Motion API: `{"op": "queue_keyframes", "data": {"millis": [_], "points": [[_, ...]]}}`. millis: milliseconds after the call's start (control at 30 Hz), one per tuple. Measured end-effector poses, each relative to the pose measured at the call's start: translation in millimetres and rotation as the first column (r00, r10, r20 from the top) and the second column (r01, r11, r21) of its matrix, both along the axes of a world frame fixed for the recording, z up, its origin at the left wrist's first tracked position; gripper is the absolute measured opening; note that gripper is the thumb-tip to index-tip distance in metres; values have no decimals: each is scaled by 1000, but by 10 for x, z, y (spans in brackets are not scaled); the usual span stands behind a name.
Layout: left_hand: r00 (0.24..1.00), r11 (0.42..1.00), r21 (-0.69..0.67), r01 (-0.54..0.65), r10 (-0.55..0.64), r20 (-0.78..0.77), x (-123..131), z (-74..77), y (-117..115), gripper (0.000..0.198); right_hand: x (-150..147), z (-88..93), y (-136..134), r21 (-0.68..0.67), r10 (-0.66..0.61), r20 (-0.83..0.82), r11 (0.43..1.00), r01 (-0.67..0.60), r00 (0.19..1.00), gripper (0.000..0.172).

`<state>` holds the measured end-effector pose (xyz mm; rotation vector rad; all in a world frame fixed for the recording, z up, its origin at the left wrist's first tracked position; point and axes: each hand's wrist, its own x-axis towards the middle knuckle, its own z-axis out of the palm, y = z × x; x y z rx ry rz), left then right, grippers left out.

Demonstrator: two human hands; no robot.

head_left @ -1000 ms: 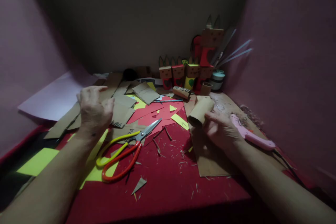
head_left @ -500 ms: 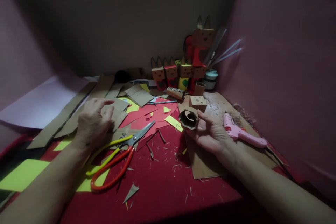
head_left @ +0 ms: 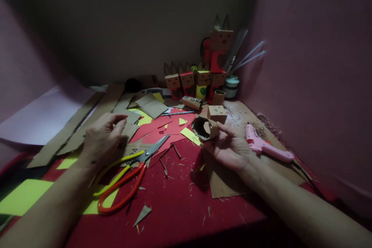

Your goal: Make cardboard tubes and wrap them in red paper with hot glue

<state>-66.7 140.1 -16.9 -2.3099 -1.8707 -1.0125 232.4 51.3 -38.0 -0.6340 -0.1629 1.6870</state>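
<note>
Cardboard tube (head_left: 213, 130) in right hand (head_left: 231, 145), held above tabletop (head_left: 180, 205), right of centre. Open end faces near and left; long axis tilts from there toward far right. Right hand grips tube from right side. Left hand (head_left: 103, 137) half-open, fingers loosely curled over cardboard scraps. Tabletop red, strewn with paper bits and shavings. Scissors (head_left: 142, 157) between hands, blades toward far right. Pink glue gun (head_left: 267, 149) lies right. Cardboard figures (head_left: 172, 81) stand far. Room dim; right wall (head_left: 314, 85) pinkish.

Right hand's grip (head_left: 232, 149) on a cardboard tube (head_left: 213, 129), left hand (head_left: 102, 135) near scissors (head_left: 143, 156), pink glue gun (head_left: 261, 146)
</note>
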Motion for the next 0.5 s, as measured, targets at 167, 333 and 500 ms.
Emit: {"op": "queue_keyframes", "data": {"millis": [167,333,500], "points": [[769,940,-207,273,-84,633,325,270,-459,24,-68,-40,-72,271,-67,204,963,9,977,27],[631,688,-368,626,-170,757,744,316,-960,32,-129,-104,-166,484,-119,491,861,-157,863,20],[704,840,-151,521,-323,632,860,240,-1045,14,-125,-97,-267,444,-85,678,839,-314,731,26]]}}
